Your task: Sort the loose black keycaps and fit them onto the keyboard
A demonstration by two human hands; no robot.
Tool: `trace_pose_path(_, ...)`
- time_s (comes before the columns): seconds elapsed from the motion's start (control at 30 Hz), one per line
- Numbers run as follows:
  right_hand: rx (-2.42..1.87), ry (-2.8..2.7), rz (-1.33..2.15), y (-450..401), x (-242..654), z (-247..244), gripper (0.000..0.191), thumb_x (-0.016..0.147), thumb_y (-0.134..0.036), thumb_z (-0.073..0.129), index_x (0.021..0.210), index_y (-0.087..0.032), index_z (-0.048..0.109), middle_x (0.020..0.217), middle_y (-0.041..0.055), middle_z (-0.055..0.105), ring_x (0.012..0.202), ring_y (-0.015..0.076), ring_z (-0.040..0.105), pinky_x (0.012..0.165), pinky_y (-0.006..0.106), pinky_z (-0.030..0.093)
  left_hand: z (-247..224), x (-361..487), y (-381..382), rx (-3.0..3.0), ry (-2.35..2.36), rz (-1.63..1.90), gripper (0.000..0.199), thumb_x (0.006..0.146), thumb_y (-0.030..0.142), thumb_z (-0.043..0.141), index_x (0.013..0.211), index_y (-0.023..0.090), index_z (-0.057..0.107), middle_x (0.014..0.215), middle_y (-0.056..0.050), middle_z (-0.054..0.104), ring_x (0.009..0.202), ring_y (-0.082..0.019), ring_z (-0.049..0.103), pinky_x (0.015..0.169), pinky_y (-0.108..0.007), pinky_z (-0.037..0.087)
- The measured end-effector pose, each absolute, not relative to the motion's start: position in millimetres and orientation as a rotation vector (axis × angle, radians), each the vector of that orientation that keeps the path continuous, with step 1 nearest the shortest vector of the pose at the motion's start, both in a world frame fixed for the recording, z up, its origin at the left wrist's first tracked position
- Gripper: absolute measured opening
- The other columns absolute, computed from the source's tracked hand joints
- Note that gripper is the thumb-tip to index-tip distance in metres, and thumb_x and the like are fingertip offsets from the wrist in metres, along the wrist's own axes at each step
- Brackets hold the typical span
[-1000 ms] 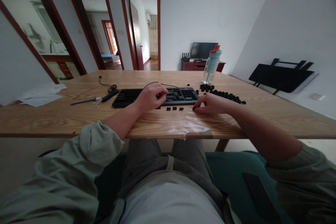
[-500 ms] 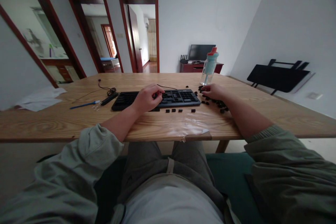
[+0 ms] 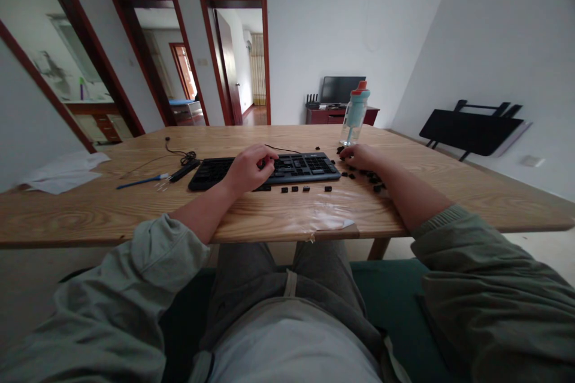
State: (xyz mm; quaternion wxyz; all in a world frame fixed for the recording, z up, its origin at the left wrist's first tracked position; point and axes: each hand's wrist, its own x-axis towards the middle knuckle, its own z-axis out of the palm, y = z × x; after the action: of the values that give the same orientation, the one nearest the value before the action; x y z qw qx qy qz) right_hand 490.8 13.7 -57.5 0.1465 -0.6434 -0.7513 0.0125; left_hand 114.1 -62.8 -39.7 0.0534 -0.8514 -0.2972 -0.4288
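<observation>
A black keyboard [image 3: 309,169] lies on the wooden table in front of me, some of its keys off. My left hand [image 3: 252,169] is over its middle, thumb and forefinger pinched together; anything between them is too small to make out. To the right of the keyboard, my right hand [image 3: 360,157] reaches down among loose black keycaps [image 3: 374,179], its fingers close together and touching the pile. Whether a keycap sits between those fingertips is hidden. Several more keycaps [image 3: 306,189] stand in a row along the keyboard's near edge.
A clear bottle [image 3: 354,116] with a red cap stands behind my right hand. Left of the keyboard lie a blue-handled brush [image 3: 141,181], a black stick-like tool [image 3: 185,170] and a coiled cable [image 3: 188,157]. White cloth or paper [image 3: 67,172] rests at the table's left.
The view has shifted slightly. My right hand stays at the keycap pile with its fingers moved a little; my left hand keeps its pinch over the keyboard.
</observation>
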Motion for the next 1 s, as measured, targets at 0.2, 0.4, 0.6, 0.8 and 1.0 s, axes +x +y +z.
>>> trace_pose_path(0.2, -1.727, -1.866, 0.195, 12, 507, -56, 0.027, 0.078, -0.021, 0.065, 0.102, -0.013, 0.075, 0.098, 0.0104, 0.075, 0.084, 0.0194, 0.067, 0.076, 0.028, 0.05, -40, 114, -63, -2.576, -0.905, -1.314, 0.014, 0.081, 0.017, 0.055, 0.09, 0.018, 0.067, 0.081, -0.002, 0.063, 0.071, -0.016, 0.055, 0.073, -0.031, 0.046)
trace_pose_path(0.4, -1.547, -1.664, 0.463, 6, 507, -54, 0.017, 0.077, -0.027, 0.07, 0.089, -0.016, 0.074, 0.084, 0.0058, 0.073, 0.071, 0.0148, 0.061, 0.07, 0.027, 0.048, -39, 114, -64, -2.565, -0.903, -1.318, 0.014, 0.083, 0.017, 0.054, 0.089, 0.017, 0.067, 0.08, -0.002, 0.063, 0.072, -0.016, 0.056, 0.072, -0.03, 0.046)
trace_pose_path(0.6, -1.294, -1.507, 0.818, 5, 508, -54, 0.018, 0.078, -0.034, 0.07, 0.085, -0.017, 0.069, 0.083, 0.0057, 0.07, 0.055, 0.0093, 0.046, 0.049, 0.022, 0.038, -39, 114, -63, -2.555, -0.87, -1.32, 0.013, 0.082, 0.015, 0.054, 0.088, 0.017, 0.066, 0.08, -0.002, 0.063, 0.071, -0.015, 0.055, 0.071, -0.03, 0.046)
trace_pose_path(0.8, -1.16, -1.443, 0.944, 6, 510, -55, 0.014, 0.079, -0.033, 0.066, 0.082, -0.019, 0.064, 0.084, 0.0054, 0.067, 0.058, 0.0105, 0.048, 0.05, 0.022, 0.041, -41, 113, -61, -2.546, -0.864, -1.321, 0.014, 0.081, 0.015, 0.054, 0.088, 0.017, 0.066, 0.08, -0.002, 0.063, 0.072, -0.015, 0.055, 0.071, -0.03, 0.046)
trace_pose_path(1.0, -1.599, -1.848, 0.427, 8, 503, -59, 0.019, 0.079, -0.032, 0.068, 0.085, -0.015, 0.072, 0.081, 0.0074, 0.071, 0.065, 0.0146, 0.057, 0.061, 0.026, 0.045, -41, 113, -62, -2.554, -0.887, -1.303, 0.014, 0.081, 0.016, 0.055, 0.089, 0.017, 0.066, 0.08, -0.002, 0.063, 0.072, -0.015, 0.056, 0.071, -0.03, 0.047)
